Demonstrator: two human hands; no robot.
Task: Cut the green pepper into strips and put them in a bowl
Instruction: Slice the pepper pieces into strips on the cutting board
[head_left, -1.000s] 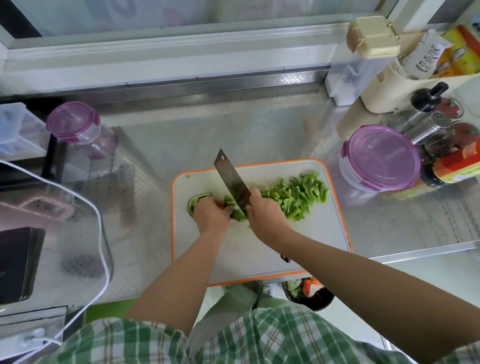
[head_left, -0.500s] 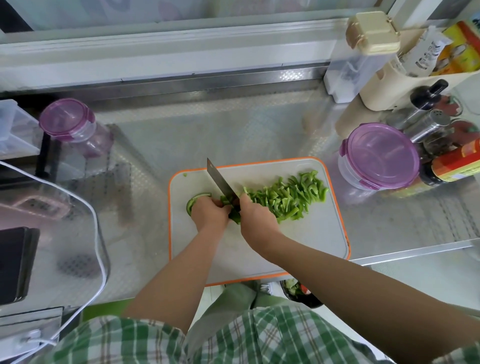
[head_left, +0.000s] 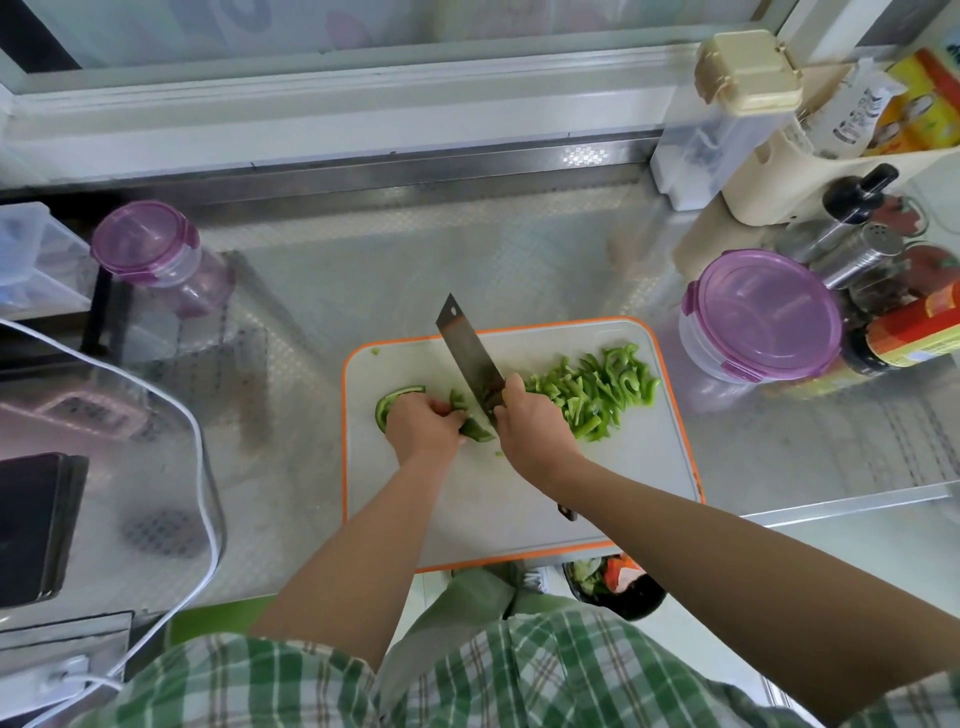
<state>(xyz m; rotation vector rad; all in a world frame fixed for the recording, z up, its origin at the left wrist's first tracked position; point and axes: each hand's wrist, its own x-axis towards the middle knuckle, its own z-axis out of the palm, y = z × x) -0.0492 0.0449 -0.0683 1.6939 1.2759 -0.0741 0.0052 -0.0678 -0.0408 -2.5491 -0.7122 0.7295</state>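
Observation:
A white cutting board (head_left: 493, 499) with an orange rim lies on the steel counter. My left hand (head_left: 422, 427) holds down a piece of green pepper (head_left: 475, 430) with curled fingers; another curved pepper piece (head_left: 387, 408) pokes out to its left. My right hand (head_left: 535, 428) grips the handle of a cleaver (head_left: 467, 353), whose blade points away and rests against the pepper just right of my left fingers. A heap of cut green strips (head_left: 597, 389) lies on the board's right side. No bowl for the strips is in sight.
A round container with a purple lid (head_left: 763, 317) stands right of the board, with bottles and a shaker (head_left: 862, 254) behind it. A purple-lidded jar (head_left: 150, 249) is at the left. A glass lid with a white cable (head_left: 104, 457) covers the left counter. A dark bin (head_left: 615, 584) sits below the edge.
The cleaver dropped onto the pepper half a second ago and has now lifted again, its tip raised. My left hand stays on the pepper piece.

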